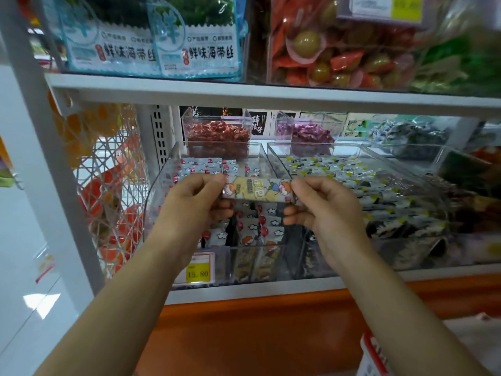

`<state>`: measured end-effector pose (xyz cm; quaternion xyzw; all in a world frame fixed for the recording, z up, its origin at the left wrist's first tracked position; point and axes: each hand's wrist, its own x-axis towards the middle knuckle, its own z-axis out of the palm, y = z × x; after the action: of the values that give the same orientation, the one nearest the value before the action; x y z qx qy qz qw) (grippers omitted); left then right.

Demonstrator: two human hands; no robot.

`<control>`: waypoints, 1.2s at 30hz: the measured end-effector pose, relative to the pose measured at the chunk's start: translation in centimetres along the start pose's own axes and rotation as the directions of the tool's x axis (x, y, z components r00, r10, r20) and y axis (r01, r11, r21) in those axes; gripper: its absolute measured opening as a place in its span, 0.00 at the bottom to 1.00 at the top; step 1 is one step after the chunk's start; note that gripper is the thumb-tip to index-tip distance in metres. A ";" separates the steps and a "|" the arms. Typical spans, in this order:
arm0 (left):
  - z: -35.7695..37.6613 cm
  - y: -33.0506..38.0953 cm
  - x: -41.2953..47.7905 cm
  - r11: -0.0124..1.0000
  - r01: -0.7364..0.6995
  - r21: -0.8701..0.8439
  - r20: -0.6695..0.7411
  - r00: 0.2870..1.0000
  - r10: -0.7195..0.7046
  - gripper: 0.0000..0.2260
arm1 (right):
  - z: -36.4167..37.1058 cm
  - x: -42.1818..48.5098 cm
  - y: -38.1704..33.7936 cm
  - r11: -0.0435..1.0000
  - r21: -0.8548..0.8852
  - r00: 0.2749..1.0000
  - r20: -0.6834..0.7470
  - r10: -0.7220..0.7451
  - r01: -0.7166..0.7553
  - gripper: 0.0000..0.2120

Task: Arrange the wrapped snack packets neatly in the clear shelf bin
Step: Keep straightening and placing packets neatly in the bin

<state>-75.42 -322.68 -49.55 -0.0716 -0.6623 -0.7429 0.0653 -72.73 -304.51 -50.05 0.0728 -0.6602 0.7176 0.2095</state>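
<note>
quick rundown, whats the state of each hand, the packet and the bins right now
left hand, pinching the packet's left end
right hand, pinching the packet's right end
snack packet, held level between both hands, over the bin
clear shelf bin, open-topped, part filled with packets
neighbouring bin, open-topped, packets piled loosely

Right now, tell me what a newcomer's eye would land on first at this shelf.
At centre, the left hand and right hand pinch the ends of a long yellow cartoon-printed snack packet, held over the clear plastic shelf bin of grey-white wrapped packets on the middle shelf. Next come the big pale-blue seaweed bags on the shelf above, upper left, and the small yellow price tag below the bin's front.
</note>
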 end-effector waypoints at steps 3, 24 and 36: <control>0.1 0.0 0.0 0.998 0.023 -0.057 -0.004 1.000 -0.024 0.14 | 0.0 0.0 0.3 1.000 0.010 0.999 -0.029 0.012 -0.012 0.06; 0.7 0.7 -0.7 0.965 0.098 -0.242 0.146 0.987 -0.064 0.08 | -1.4 0.4 -0.6 0.994 0.009 0.994 -0.010 -0.109 0.109 0.08; 0.3 0.3 -0.6 0.999 -0.040 0.001 0.170 0.985 0.040 0.14 | -1.0 0.2 -0.3 0.962 -0.215 0.986 0.059 -0.157 0.166 0.07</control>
<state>-74.73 -322.40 -49.31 -0.1477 -0.6656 -0.7311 0.0237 -72.67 -303.49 -49.81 0.1177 -0.7313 0.6192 0.2604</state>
